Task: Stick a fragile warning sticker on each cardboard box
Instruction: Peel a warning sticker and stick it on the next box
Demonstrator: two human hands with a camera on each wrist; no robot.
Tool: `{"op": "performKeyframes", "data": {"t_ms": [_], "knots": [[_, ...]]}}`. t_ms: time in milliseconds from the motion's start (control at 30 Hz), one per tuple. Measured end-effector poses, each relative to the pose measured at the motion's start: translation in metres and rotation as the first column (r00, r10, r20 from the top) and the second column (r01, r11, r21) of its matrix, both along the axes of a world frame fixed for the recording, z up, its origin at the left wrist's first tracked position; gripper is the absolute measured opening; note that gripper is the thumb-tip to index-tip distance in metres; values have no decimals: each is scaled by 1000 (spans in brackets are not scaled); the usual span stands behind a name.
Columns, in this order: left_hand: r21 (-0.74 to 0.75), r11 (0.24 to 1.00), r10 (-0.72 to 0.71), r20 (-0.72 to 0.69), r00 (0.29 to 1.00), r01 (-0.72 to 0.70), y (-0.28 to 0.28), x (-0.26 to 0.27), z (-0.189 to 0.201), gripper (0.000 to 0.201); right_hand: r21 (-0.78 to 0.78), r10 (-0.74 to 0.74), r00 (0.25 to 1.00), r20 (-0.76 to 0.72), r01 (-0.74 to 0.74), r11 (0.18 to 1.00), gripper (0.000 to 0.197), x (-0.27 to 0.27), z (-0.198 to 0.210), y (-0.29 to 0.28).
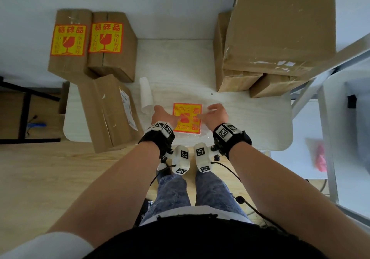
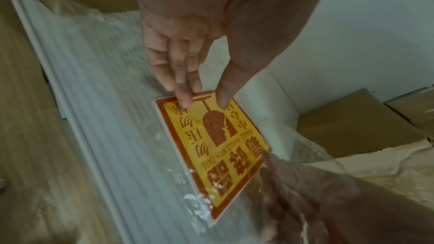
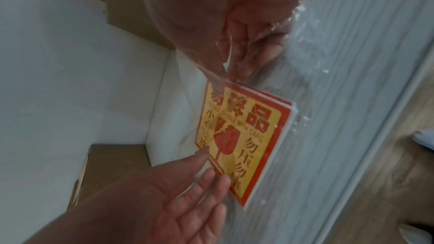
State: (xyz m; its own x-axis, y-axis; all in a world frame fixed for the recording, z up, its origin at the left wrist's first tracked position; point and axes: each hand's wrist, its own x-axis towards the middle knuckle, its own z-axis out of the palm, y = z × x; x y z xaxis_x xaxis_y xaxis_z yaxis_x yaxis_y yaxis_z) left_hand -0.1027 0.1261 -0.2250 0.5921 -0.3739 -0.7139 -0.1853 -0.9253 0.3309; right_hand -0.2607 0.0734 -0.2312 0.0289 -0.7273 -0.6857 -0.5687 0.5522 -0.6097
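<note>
Since the sticker stack [image 1: 187, 118] lies flat on the table [image 1: 250, 118] inside a clear plastic bag [image 2: 312, 147], the left hand [image 1: 163, 116] should press it down with its straight fingers [image 2: 185, 97]; the right hand [image 1: 217, 113], inside the bag and seemingly pinching the top sticker's corner, should lift one sheet slowly. The unlabelled box [image 1: 109, 110] waits just left.

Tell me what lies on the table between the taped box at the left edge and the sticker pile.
In the head view, a curled white backing sheet lies between the box and the sticker pile; the left hand reaches in nearer.
</note>
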Motion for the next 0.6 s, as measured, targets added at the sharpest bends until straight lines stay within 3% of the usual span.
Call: {"op": "performKeyframes", "data": {"t_ms": [133,233,400,500,600], "knots": [[1,1000,31,-121,992,-31,-1,-6,-5,112,-37,64,997,42,-62,997,17,1,2,8],[-23,1000,-3,-143,990,-1,2,-12,-1,115,-129,89,995,-45,-94,987,18,1,2,13],[47,992,-118,-41,992,120,10,-10,1,88,-178,120,965,-232,-163,970,51,-6,2,14],[136,976,-178,41,983,171,12,-14,7,74,-135,228,946,-230,-264,955,34,-3,4,11],[144,970,-206,70,976,195,12,-20,9,72,-107,215,965,-148,-232,967,32,1,6,13]]}}
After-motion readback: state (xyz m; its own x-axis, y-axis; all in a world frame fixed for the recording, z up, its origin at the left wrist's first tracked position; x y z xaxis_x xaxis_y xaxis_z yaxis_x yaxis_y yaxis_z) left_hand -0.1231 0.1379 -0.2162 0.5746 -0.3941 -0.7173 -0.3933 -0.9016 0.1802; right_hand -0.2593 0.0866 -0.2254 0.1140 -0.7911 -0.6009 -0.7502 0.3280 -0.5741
